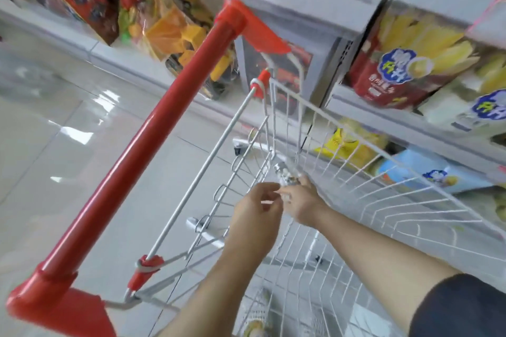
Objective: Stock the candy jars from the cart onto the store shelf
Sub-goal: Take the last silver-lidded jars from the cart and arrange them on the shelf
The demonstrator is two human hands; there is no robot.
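A small clear candy jar (285,175) with mixed sweets inside is held low inside the white wire cart (356,172), near its front corner. My right hand (301,201) grips the jar from the right side. My left hand (256,209) comes in from the left, and its thumb and forefinger pinch the jar's near end. Motion blur hides the jar's lid. Another jar-like item (254,328) lies at the cart's bottom, partly cut off. The store shelf (383,115) runs along the right of the cart.
The cart's red handle bar (153,139) crosses diagonally on the left. Shelf boards hold red and yellow snack bags (397,63) and boxed goods (164,27); lower packs (427,169) sit behind the cart's wire wall. Glossy tiled floor (54,131) spreads to the left.
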